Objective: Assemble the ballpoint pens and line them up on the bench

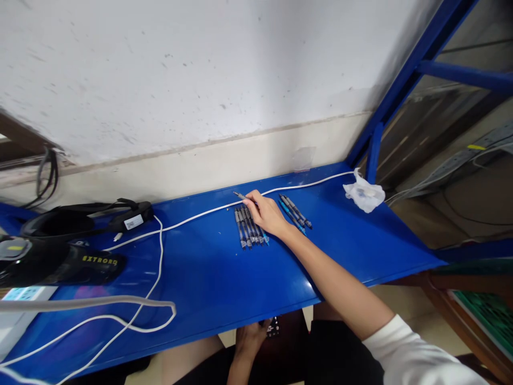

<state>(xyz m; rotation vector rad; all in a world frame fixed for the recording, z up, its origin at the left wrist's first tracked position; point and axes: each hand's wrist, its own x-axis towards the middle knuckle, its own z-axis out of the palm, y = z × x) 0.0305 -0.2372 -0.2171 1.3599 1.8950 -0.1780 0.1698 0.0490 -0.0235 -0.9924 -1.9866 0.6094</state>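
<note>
My right hand (265,214) is closed around a grey pen (239,195), whose tip points up and left toward the wall. Beneath and beside this hand, a row of several pens (245,230) lies side by side on the blue table (192,272); most have grey grips, and one at the row's right is light blue. To the right of my wrist is a smaller group of pens (295,211), grey and blue. My left hand (249,339) is low, below the table's front edge, with fingers curled beside a dark item with white print (273,327); what it grips is unclear.
A white cable (208,213) crosses the table behind the pens and loops at the left. A black head strap (60,219), a black EXTRORD item (92,262) and a white power strip (24,321) are at left. Crumpled tissue (364,193) lies near the blue frame (374,149).
</note>
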